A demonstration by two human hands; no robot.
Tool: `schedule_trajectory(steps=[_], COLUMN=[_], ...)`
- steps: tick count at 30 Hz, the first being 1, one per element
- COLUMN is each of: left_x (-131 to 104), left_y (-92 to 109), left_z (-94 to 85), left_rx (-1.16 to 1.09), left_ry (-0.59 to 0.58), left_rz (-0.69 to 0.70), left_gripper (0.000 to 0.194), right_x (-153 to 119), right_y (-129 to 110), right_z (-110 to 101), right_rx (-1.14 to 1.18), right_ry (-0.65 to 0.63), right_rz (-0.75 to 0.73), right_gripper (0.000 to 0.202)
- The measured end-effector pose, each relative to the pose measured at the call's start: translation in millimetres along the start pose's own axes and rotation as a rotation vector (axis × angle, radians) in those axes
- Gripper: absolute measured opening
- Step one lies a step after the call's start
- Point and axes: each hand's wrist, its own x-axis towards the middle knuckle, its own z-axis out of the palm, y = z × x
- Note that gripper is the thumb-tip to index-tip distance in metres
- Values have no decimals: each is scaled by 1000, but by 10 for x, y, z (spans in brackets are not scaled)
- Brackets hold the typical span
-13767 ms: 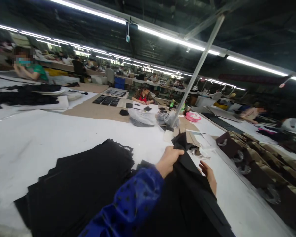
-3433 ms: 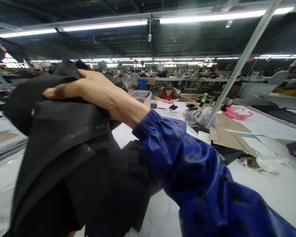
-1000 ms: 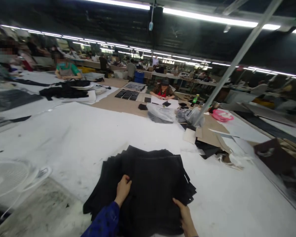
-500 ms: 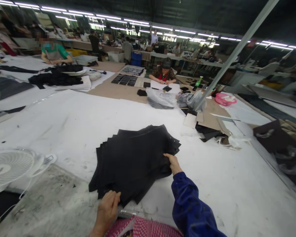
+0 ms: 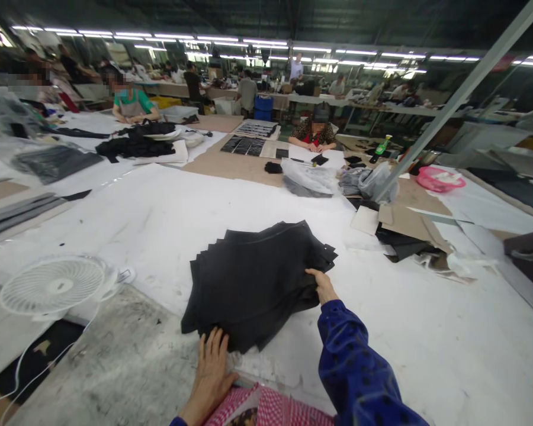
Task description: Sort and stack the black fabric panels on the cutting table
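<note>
A fanned stack of black fabric pieces (image 5: 253,284) lies on the white-covered table in front of me, its left and right edges stepped. My right hand (image 5: 323,286) grips the right edge of the stack, thumb on top and the other fingers underneath, mostly hidden. At the near left edge, my left hand (image 5: 213,364) lies flat with its fingers stretched out; the fingertips touch the lower border of the black pieces.
To the left stands a white fan (image 5: 57,287) beside a stained grey board (image 5: 115,355). Cardboard and dark scraps (image 5: 408,234) lie at right, near a slanted metal pole (image 5: 462,100). Across the table sits a co-worker (image 5: 313,133), behind a plastic bag (image 5: 308,177).
My left hand has gone from closed at the stack's near edge to flat with fingers spread. My right hand keeps its grip. The view has turned slightly left.
</note>
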Motion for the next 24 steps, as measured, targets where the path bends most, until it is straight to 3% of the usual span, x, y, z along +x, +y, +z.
schedule_trajectory(steps=[11,24], left_x=[-27,-15], left_y=[63,-96], left_z=[-301,-1299], left_rx=[29,-122], left_ry=[132,296], left_rz=[-55,-146], left_gripper=[74,67], right_x=[-46,-174], right_y=[-66,167], right_z=[15,-106], right_rx=[-3,16], right_ry=[-38,-135], right_rz=[-6,82], right_gripper=[9,10])
